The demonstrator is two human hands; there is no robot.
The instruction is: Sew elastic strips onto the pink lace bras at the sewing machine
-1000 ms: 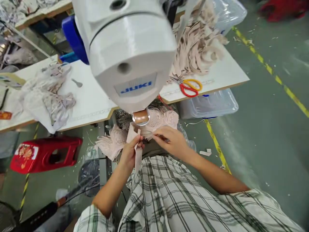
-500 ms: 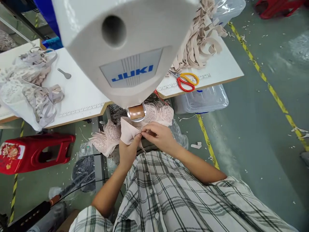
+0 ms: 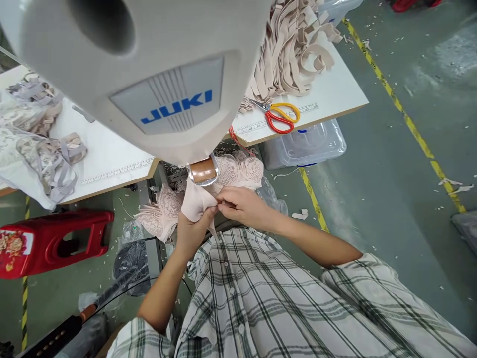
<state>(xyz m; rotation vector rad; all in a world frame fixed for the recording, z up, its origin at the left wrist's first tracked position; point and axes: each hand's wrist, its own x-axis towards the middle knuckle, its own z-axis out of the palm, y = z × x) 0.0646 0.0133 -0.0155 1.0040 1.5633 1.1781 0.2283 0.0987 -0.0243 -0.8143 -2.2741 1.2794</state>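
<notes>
A smooth pale pink bra cup (image 3: 193, 203) is between my hands, just below the copper-coloured part (image 3: 203, 170) at the low end of the white sewing machine head (image 3: 171, 141). My left hand (image 3: 194, 229) is closed on the cup's lower side, thumb on top. Pinching its right edge, my right hand (image 3: 246, 206) has thumb and fingertips close to the left thumb. Pink lace cups spread out on both sides, a stack at the left (image 3: 161, 213) and more lace (image 3: 242, 170) behind my right hand. The needle is hidden.
Red-and-yellow scissors (image 3: 281, 118) lie on the right white table by a pile of beige straps (image 3: 285, 59). Lace pieces (image 3: 44, 139) cover part of the left table. A clear plastic box (image 3: 313, 144) and a red stool (image 3: 55, 243) stand below.
The view has moved closer to the machine head, which now looks larger and further left. Both hands keep hold of the cup, whose fabric looks more rounded now.
</notes>
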